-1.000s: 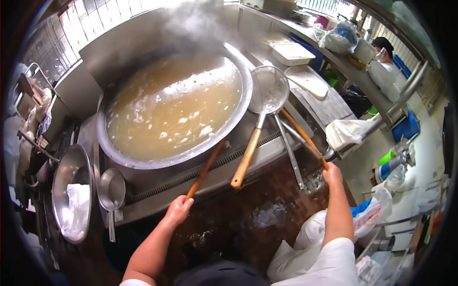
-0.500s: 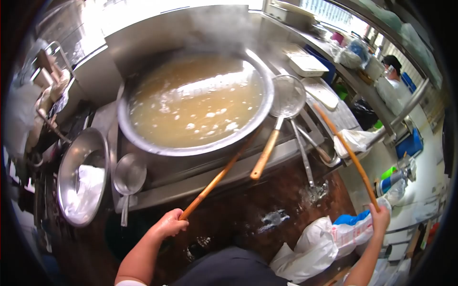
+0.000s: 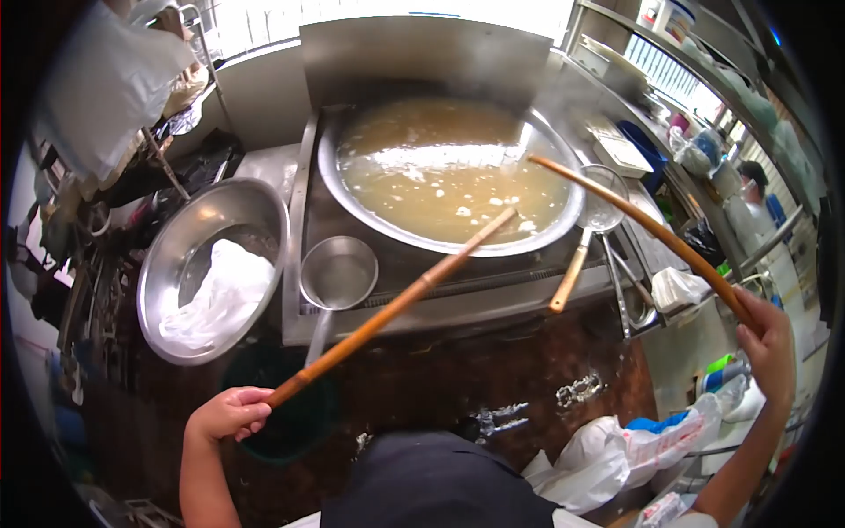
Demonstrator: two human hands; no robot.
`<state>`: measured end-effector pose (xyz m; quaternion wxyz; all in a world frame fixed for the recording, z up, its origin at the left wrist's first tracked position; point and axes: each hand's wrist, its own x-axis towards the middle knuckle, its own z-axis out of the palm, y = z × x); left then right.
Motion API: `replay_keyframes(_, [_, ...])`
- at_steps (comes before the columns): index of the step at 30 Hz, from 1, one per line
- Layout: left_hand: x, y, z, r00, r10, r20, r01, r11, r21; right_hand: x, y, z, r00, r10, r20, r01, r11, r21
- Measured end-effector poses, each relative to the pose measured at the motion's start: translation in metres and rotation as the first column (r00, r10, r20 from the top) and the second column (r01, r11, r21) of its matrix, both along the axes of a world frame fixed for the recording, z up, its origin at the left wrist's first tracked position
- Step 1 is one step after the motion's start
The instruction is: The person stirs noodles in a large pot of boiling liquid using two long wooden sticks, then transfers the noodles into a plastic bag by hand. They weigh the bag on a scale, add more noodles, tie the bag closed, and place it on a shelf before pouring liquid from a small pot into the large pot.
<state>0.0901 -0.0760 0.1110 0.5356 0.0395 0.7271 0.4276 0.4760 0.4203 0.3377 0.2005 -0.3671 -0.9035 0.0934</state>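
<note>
My left hand (image 3: 231, 415) is closed around the end of a long bamboo stick (image 3: 387, 313). The stick slants up to the right, its tip over the near rim of a wide metal pan (image 3: 374, 217) of cloudy yellowish liquid with white bits. My right hand (image 3: 769, 345) grips a second long wooden stick (image 3: 647, 220), pointing up-left, its tip above the liquid. A round metal ladle (image 3: 340, 273) lies on the stove's front left. On the pan's right rests a wire skimmer (image 3: 606, 201) with a wooden handle, beside a metal-handled tool (image 3: 615, 286).
A steel basin (image 3: 157, 273) holding a white bag (image 3: 224, 286) stands left of the stove. White plastic bags (image 3: 607, 466) sit low at the right. A white tray (image 3: 620, 151) stands behind the skimmer. Another person (image 3: 759, 207) is at the far right. The brown floor looks wet.
Both sticks have lifted, and the right one has swung left over the pan. My left hand has moved left, my right hand up and right. The view has turned left.
</note>
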Motion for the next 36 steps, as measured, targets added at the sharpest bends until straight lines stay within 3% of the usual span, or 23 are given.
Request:
replay_keyframes(2, [-0.011,-0.032,-0.011,0.989,0.150,-0.020,-0.145,0.978,0.149,-0.031,-0.016,0.015,0.988,0.116,0.100,-0.120,0.992,0.028])
replay_keyframes(4, [-0.025,-0.046,-0.020,0.989,0.133,-0.066,-0.118,0.972,0.201,-0.064,-0.029,0.020,0.985,0.160,0.062,-0.164,0.983,0.082])
replay_keyframes(6, [-0.041,-0.056,-0.041,0.923,0.229,-0.311,-0.149,0.954,0.260,-0.119,-0.057,0.033,0.897,0.131,0.422,-0.251,0.937,0.242])
replay_keyframes(8, [-0.058,-0.048,-0.032,0.912,0.210,-0.351,-0.142,0.967,0.211,-0.175,-0.082,0.026,0.855,0.212,0.474,-0.317,0.936,0.153])
replay_keyframes(9, [-0.063,-0.039,-0.024,0.933,0.257,-0.253,-0.206,0.956,0.211,-0.197,-0.079,0.011,0.784,0.277,0.556,-0.448,0.872,0.198])
replay_keyframes(10, [-0.066,-0.032,-0.019,0.941,0.302,-0.153,-0.269,0.941,0.205,-0.222,-0.094,-0.002,0.775,0.237,0.586,-0.426,0.880,0.208])
replay_keyframes(11, [-0.069,-0.029,-0.018,0.922,0.361,-0.142,-0.329,0.921,0.207,-0.253,-0.095,-0.025,0.733,0.167,0.660,-0.358,0.919,0.165])
replay_keyframes(13, [-0.082,-0.033,-0.025,0.914,0.359,-0.187,-0.324,0.926,0.194,-0.304,-0.078,-0.099,0.727,0.187,0.661,-0.330,0.939,0.097])
replay_keyframes(14, [-0.089,-0.036,-0.031,0.911,0.343,-0.227,-0.309,0.935,0.173,-0.335,-0.073,-0.134,0.636,0.160,0.755,-0.384,0.914,0.130])
replay_keyframes(15, [-0.094,-0.037,-0.035,0.897,0.389,-0.208,-0.343,0.912,0.226,-0.365,-0.069,-0.163,0.622,0.111,0.775,-0.309,0.944,0.112])
replay_keyframes(17, [-0.110,-0.042,-0.042,0.881,0.383,-0.276,-0.334,0.919,0.209,-0.405,-0.055,-0.211,0.724,0.136,0.676,-0.298,0.946,0.130])
replay_keyframes(19, [-0.128,-0.042,-0.035,0.903,0.293,-0.314,-0.252,0.953,0.166,-0.444,-0.041,-0.237,0.724,0.132,0.677,-0.270,0.957,0.102])
replay_keyframes(21, [-0.135,-0.018,-0.012,0.895,0.327,-0.302,-0.302,0.945,0.128,-0.478,-0.018,-0.251,0.731,0.098,0.676,-0.215,0.972,0.092])
replay_keyframes(23, [-0.150,-0.002,-0.012,0.881,0.338,-0.332,-0.337,0.940,0.063,-0.503,0.006,-0.258,0.814,0.081,0.576,-0.143,0.988,0.063])
replay_keyframes(26, [-0.177,0.031,0.005,0.839,0.269,-0.473,-0.272,0.960,0.062,-0.527,0.045,-0.250,0.832,0.107,0.544,-0.140,0.990,0.019])
replay_keyframes(27, [-0.187,0.044,0.007,0.786,0.341,-0.515,-0.305,0.939,0.156,-0.534,0.060,-0.256,0.851,0.084,0.518,-0.113,0.993,0.026])
replay_keyframes(30, [-0.220,0.094,0.037,0.763,0.138,-0.632,-0.182,0.983,-0.005,-0.537,0.088,-0.277,0.864,0.095,0.494,-0.114,0.993,0.009])
replay_keyframes(32, [-0.233,0.148,0.056,0.741,0.079,-0.667,-0.210,0.971,-0.118,-0.531,0.118,-0.308,0.917,0.131,0.377,-0.124,0.991,-0.044])
replay_keyframes(33, [-0.252,0.167,0.050,0.680,0.025,-0.733,-0.152,0.983,-0.108,-0.532,0.150,-0.348,0.963,0.063,0.261,-0.022,0.987,-0.158])
replay_keyframes(34, [-0.275,0.183,0.035,0.616,-0.029,-0.787,-0.101,0.988,-0.115,-0.503,0.135,-0.313,0.980,0.056,0.190,-0.009,0.971,-0.241])
replay_keyframes(35, [-0.298,0.201,0.024,0.484,-0.154,-0.861,-0.031,0.981,-0.193,-0.503,0.175,-0.348,0.992,0.051,0.113,-0.001,0.914,-0.405])
replay_keyframes(36, [-0.297,0.230,0.036,0.459,-0.218,-0.861,-0.049,0.962,-0.270,-0.479,0.184,-0.343,0.987,0.155,0.048,-0.132,0.939,-0.318])
